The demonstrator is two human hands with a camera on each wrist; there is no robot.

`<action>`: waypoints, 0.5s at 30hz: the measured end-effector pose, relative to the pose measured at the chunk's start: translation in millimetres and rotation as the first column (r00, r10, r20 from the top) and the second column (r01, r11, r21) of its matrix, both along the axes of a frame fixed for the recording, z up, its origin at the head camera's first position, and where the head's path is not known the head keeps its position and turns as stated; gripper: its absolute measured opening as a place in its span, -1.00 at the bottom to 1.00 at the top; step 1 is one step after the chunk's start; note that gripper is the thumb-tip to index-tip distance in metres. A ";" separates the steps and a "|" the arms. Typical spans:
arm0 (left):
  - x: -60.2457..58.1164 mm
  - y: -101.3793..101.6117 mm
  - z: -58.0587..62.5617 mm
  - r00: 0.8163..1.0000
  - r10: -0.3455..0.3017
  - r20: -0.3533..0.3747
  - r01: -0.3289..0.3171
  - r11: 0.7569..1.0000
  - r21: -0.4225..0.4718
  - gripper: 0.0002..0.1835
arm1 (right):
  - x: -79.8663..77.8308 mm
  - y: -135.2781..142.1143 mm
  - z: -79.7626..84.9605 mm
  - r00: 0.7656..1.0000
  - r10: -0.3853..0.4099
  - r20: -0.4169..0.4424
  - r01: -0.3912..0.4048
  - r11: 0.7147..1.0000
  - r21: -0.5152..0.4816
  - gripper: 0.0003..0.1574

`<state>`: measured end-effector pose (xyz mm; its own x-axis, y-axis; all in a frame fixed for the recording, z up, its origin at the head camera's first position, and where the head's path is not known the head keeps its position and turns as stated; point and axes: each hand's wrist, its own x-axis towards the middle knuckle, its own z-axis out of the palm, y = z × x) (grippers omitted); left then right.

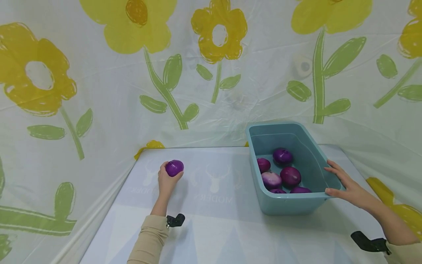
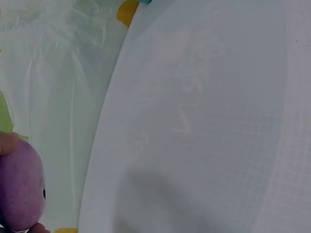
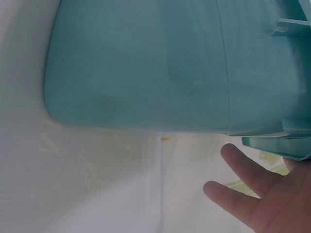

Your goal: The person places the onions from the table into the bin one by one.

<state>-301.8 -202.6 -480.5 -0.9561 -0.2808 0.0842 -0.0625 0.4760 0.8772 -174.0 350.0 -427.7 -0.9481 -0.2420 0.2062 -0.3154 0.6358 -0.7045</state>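
My left hand (image 1: pixel 168 182) holds a glossy purple onion (image 1: pixel 174 168) above the left part of the table, fingers and thumb around its sides. In the left wrist view only part of that onion (image 2: pixel 22 187) shows at the left edge, with fingertips at its top and bottom. On the right stands a teal plastic bin (image 1: pixel 293 204) with several purple onions (image 1: pixel 290 176) inside, one paler than the others. My right hand (image 1: pixel 351 189) rests at the bin's near right corner. Its fingers are spread and straight in the right wrist view, thumb near the rim.
The table (image 1: pixel 217 209) carries a pale cover printed with deer heads and lettering. Behind it and at both sides hangs a white curtain (image 1: pixel 211 124) with yellow flowers. The bin stands close to the table's back edge.
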 end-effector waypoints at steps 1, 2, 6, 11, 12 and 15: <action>-0.5 1.7 2.3 1.000 -0.006 -0.002 0.006 1.000 0.001 -0.18 | 0.0 -0.2 0.0 1.000 -0.001 0.001 0.001 1.000 -0.001 -0.16; -1.1 3.4 4.6 1.000 -0.012 -0.003 0.012 1.000 0.004 -0.18 | 0.1 -0.4 0.1 1.000 -0.001 0.002 0.001 1.000 -0.003 -0.16; -4.2 10.2 13.6 0.999 -0.033 -0.009 0.034 0.999 0.017 -0.17 | 0.3 -0.9 0.3 1.000 0.003 0.003 -0.003 1.000 -0.011 -0.16; -9.0 18.9 24.0 0.998 -0.059 -0.018 0.059 0.998 0.037 -0.16 | 0.4 -0.7 0.2 1.000 0.005 -0.001 -0.005 1.000 -0.011 -0.15; -9.8 20.9 26.2 0.998 -0.063 -0.020 0.064 0.997 0.040 -0.16 | 0.5 -0.7 0.2 1.000 0.005 -0.001 -0.005 1.000 -0.011 -0.15; -11.8 27.4 33.2 0.997 -0.074 -0.036 0.076 0.996 0.051 -0.16 | 0.8 -1.2 0.6 1.000 0.007 -0.002 -0.007 1.000 -0.014 -0.14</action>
